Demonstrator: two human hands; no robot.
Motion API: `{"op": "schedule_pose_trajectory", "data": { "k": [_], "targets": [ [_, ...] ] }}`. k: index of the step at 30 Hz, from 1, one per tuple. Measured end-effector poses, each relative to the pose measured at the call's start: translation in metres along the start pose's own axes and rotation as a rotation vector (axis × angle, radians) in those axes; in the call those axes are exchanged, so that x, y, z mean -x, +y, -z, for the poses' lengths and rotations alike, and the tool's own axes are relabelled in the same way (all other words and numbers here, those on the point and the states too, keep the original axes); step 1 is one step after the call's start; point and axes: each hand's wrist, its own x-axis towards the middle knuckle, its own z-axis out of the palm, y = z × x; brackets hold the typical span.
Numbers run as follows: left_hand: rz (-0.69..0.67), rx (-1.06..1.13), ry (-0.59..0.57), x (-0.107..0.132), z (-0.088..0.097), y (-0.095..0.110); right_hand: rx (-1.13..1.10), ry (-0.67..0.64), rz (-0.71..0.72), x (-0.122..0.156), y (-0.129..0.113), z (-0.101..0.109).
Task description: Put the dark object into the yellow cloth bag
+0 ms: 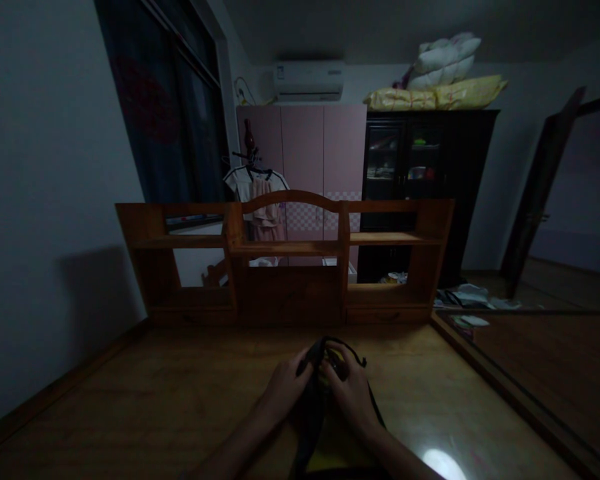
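Observation:
A limp black item with a strap [310, 421], perhaps a bag, is in front of me at the lower middle of the view. Yellow material [337, 455] shows below and between its dark edges. My left hand [286, 388] is closed on the left edge of its upper part. Curled around the right side of the same part is my right hand [354, 395], thumb and fingers close to the left hand. A thin black cord loops over the right fingers and hangs down beside that wrist. Dim light hides the exact kind of item and what lies between the fingertips.
The wooden table [205, 393] has a raised edge on the right. At its back stands a wooden shelf unit [290, 248]. A white wall [65, 267] rises on the left. Behind are a pink wardrobe [303, 147] and a black cabinet [470, 180].

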Motion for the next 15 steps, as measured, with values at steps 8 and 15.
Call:
{"op": "schedule_pose_trajectory", "data": {
  "k": [8,15],
  "targets": [
    [0.014,0.08,0.015,0.001,-0.007,-0.005,0.082,0.019,0.015,-0.001,0.0,0.001],
    [0.022,0.268,0.023,-0.004,-0.015,-0.022,0.11,0.007,0.025,0.002,0.006,-0.005]
  ]
}}
